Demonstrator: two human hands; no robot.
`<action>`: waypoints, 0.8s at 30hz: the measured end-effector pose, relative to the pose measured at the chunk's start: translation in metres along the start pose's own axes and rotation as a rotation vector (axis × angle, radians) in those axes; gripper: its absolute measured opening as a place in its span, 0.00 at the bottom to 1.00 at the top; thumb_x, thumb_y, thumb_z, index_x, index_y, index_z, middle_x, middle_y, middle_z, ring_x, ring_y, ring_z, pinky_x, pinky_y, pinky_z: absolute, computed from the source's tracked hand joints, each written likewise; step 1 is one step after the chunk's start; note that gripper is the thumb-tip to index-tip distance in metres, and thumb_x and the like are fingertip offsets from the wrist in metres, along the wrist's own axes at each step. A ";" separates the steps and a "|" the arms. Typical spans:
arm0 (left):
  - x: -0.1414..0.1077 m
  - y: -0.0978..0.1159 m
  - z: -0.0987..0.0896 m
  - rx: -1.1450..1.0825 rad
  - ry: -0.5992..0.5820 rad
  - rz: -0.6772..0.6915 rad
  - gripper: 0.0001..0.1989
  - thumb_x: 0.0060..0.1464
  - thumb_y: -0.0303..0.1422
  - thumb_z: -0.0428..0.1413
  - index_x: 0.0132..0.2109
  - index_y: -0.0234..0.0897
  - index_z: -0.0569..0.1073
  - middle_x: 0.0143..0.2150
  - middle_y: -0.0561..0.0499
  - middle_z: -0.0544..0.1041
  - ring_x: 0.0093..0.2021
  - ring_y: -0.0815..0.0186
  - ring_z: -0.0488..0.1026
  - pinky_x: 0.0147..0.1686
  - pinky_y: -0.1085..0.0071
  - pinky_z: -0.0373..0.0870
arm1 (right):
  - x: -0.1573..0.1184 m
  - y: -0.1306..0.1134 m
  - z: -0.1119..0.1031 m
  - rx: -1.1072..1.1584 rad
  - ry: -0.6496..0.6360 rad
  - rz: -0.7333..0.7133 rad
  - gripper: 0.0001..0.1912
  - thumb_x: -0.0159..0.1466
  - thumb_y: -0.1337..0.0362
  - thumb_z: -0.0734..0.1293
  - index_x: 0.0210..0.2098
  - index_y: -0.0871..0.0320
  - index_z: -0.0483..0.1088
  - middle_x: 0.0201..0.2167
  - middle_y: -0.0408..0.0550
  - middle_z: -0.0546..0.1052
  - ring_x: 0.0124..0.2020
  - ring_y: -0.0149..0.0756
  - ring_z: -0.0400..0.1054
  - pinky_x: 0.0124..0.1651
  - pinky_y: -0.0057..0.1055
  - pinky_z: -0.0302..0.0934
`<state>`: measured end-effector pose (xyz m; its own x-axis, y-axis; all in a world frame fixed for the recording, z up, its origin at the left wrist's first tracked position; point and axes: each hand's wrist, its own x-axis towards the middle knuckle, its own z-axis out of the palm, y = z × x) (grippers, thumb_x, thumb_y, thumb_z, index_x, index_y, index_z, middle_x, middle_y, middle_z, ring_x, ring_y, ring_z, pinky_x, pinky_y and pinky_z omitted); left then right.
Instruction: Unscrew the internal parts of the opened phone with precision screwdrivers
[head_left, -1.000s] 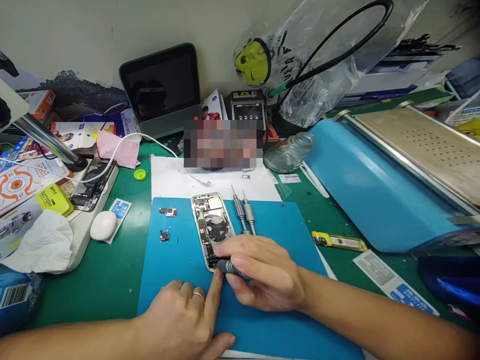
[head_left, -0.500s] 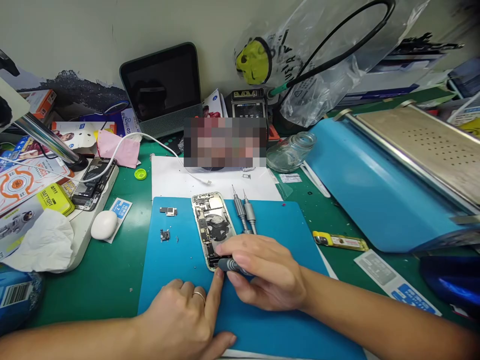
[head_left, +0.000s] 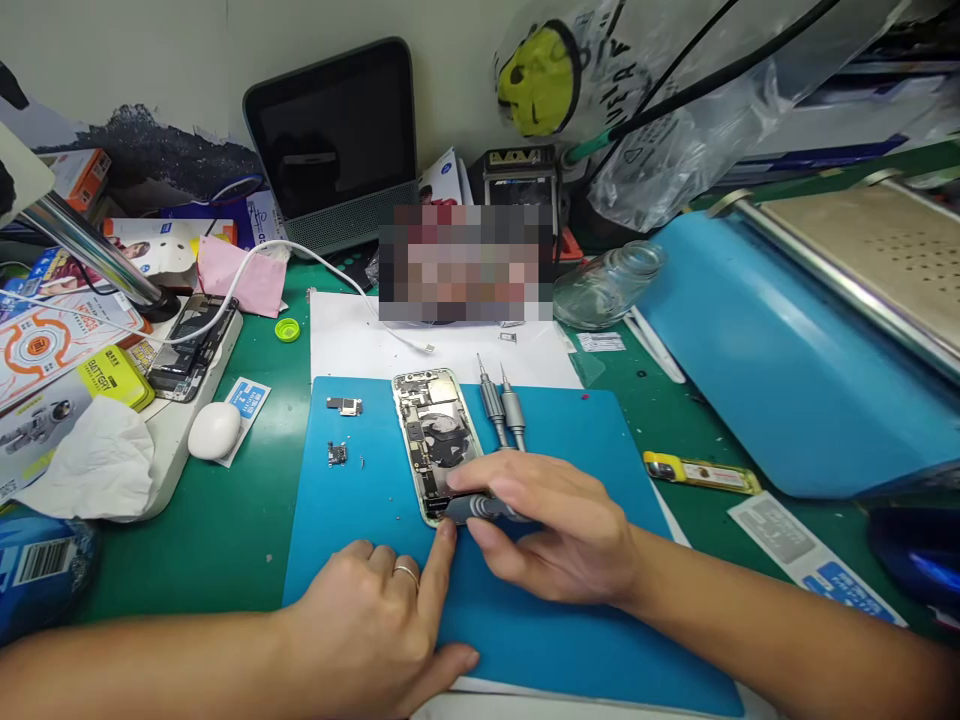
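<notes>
An opened phone [head_left: 442, 430] with its inner parts bare lies on the blue mat [head_left: 525, 620]. My right hand [head_left: 559, 525] is closed around a grey screwdriver [head_left: 480, 508], which reaches over the phone's lower end. The tool's tip is hidden or too small to make out. With the index finger stretched out, my left hand [head_left: 382, 615] touches the phone's bottom edge; its thumb is spread and the other fingers are curled. Two more screwdrivers [head_left: 514, 408] rest right of the phone. On its left are a metal-shielded part [head_left: 345, 406] and a small black part [head_left: 337, 454].
A glass jar [head_left: 609, 285] lies behind the mat. To the right are a yellow tool [head_left: 701, 472] and a large blue machine [head_left: 750, 370]. At the left sit a white case [head_left: 214, 431], a second opened phone [head_left: 187, 345] and a lamp pole [head_left: 94, 255].
The camera view has shifted, so most of the scene sits slightly higher and further right. Both hands keep nearly the same pose at the phone's lower end.
</notes>
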<state>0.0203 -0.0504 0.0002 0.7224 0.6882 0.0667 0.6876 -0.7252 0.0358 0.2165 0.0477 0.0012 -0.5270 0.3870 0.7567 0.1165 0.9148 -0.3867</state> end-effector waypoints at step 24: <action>0.000 0.000 -0.003 -0.034 -0.028 0.017 0.37 0.65 0.49 0.47 0.64 0.15 0.63 0.28 0.47 0.76 0.22 0.59 0.72 0.18 0.62 0.66 | -0.011 0.002 0.001 0.201 0.081 0.209 0.38 0.62 0.76 0.68 0.68 0.51 0.55 0.38 0.48 0.81 0.37 0.36 0.79 0.40 0.34 0.80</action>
<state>0.0201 -0.0505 0.0034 0.7363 0.6755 0.0397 0.6724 -0.7370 0.0690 0.2214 0.0449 -0.0085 -0.4390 0.5798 0.6863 0.0425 0.7764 -0.6288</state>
